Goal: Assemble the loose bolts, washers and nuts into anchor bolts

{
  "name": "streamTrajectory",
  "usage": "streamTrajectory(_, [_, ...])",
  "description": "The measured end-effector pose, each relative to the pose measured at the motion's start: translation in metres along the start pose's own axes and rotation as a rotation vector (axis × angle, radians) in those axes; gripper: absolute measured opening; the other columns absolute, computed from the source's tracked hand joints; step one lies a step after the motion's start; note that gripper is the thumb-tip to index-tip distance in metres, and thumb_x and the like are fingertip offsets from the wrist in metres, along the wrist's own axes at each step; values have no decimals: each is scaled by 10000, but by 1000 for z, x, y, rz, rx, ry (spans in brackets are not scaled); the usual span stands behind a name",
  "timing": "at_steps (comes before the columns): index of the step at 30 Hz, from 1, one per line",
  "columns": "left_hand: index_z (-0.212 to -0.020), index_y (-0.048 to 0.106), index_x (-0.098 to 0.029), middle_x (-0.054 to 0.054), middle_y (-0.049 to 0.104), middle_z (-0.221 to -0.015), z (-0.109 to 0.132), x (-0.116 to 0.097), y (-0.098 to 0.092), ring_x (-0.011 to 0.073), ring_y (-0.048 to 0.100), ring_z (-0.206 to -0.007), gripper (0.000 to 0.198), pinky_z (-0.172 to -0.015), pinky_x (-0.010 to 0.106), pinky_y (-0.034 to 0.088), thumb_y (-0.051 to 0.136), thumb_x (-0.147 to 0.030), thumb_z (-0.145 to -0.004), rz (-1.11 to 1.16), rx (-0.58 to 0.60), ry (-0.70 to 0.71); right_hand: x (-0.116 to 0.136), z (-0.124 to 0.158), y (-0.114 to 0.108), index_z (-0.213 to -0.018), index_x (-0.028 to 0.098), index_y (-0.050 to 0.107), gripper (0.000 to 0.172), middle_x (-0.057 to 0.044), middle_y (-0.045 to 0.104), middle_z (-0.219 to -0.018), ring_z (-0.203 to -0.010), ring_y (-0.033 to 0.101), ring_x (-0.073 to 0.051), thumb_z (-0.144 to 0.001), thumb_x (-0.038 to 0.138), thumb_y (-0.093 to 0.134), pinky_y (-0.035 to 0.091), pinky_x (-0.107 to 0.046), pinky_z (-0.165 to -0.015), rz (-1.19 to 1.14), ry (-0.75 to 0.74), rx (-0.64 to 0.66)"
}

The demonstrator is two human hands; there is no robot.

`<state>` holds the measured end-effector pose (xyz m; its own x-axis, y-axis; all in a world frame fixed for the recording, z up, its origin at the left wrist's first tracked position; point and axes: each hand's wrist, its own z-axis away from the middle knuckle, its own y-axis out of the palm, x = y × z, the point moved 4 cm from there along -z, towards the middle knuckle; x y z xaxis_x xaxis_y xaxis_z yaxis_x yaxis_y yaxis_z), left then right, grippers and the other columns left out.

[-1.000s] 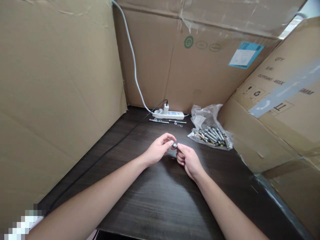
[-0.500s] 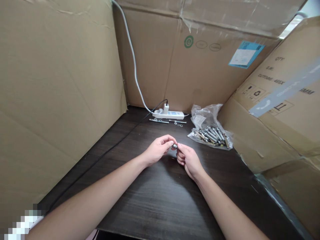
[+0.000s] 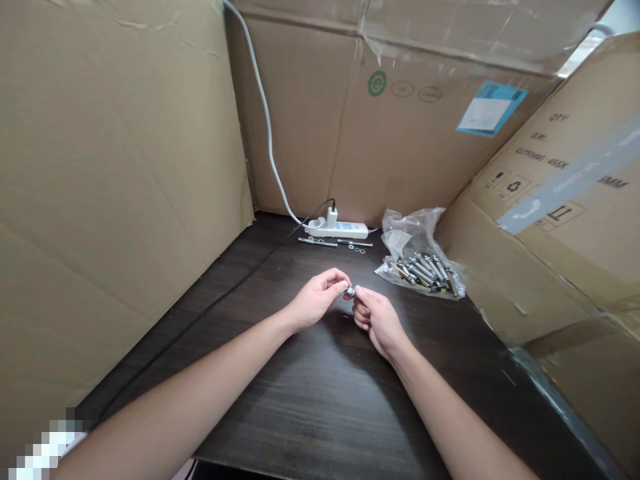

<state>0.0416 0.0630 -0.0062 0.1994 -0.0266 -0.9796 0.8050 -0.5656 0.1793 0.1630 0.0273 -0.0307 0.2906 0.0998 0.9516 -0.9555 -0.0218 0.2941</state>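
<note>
Over the middle of the dark table, my left hand [image 3: 323,297] pinches a short-looking metal expansion bolt [image 3: 350,291] between thumb and fingers. From the other side, my right hand [image 3: 376,317] closes its thumb and forefinger on the bolt's near end, with the other fingers curled in. Most of the bolt is hidden by my fingers; a shiny ringed part shows between the hands. To the right lies a clear plastic bag [image 3: 397,243] with several expansion bolts [image 3: 425,270] in it. Behind my hands are loose bolt parts [image 3: 320,243] and small washers [image 3: 360,251].
A white power strip [image 3: 345,230] with a plug stands at the back. From it a black cable [image 3: 220,298] runs across the table's left side. Cardboard boxes wall in the left [image 3: 125,167], back [image 3: 305,113] and right [image 3: 565,247].
The metal piece between my fingertips has turned slightly, and a little more of its shiny part shows. Both hands stay in nearly the same place.
</note>
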Motion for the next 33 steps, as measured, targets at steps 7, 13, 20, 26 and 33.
streamTrajectory(7, [-886, 519, -149, -30, 521, -700, -1, 2, 0, 42, 296, -479, 292, -465, 206, 212, 588, -424, -816, 18, 3, -16, 0, 0, 0, -740, 155, 566, 360, 122, 189, -471, -405, 136, -34, -778, 504, 643, 143, -171, -368, 24, -3, -3])
streamTrajectory(13, [-850, 494, -155, -29, 489, -763, -1, 6, 1, 78, 427, -644, 268, -615, 212, 355, 585, -406, -820, -112, -24, 65, 4, -1, -3, -700, 173, 525, 387, 111, 225, -466, -408, 177, -45, -775, 537, 633, 154, -183, -375, 106, -96, -84])
streamTrajectory(20, [-827, 493, -156, -15, 505, -792, -1, 8, 0, 115, 477, -753, 231, -738, 253, 397, 530, -380, -869, -224, -11, 118, 5, -1, -6, -686, 176, 527, 385, 81, 295, -486, -438, 235, -63, -816, 533, 583, 185, -202, -403, 246, -176, -99])
streamTrajectory(26, [-895, 537, -159, -26, 488, -753, 1, 2, -1, 103, 417, -672, 215, -630, 229, 359, 502, -372, -895, -392, -8, 141, 4, -1, -4, -687, 175, 534, 400, 100, 241, -461, -417, 182, -55, -776, 555, 617, 156, -195, -384, 165, -79, -68])
streamTrajectory(33, [-961, 549, -165, -24, 495, -752, 2, -1, -1, 107, 424, -672, 177, -635, 234, 361, 495, -321, -897, -448, 7, 152, 2, -2, -2, -697, 173, 535, 392, 121, 195, -465, -411, 123, -47, -769, 546, 629, 142, -184, -372, 31, 35, 12])
